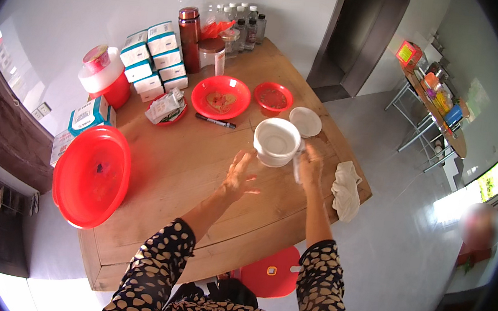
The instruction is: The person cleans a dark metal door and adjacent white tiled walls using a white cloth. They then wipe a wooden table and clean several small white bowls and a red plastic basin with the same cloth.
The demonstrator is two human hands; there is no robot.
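Note:
White bowls (277,139), seemingly stacked, stand on the wooden table in front of me. My left hand (240,175) is just left of them, fingers spread and holding nothing. On their other side, my right hand (312,162) is closed and blurred by motion. A thin white piece (297,167), which looks like cloth or tissue, shows at its fingers, close to the bowls' side. Behind them a white lid or shallow dish (305,122) lies on the table. A crumpled white cloth (346,191) rests at the right edge.
Behind the bowls are a red plate (221,97), a red bowl (273,98) and a black marker (215,120). A large red basin (93,177) sits at the left edge. Tissue packs (155,58), a thermos (189,38) and several bottles (251,28) line the back. A red stool (271,273) stands below.

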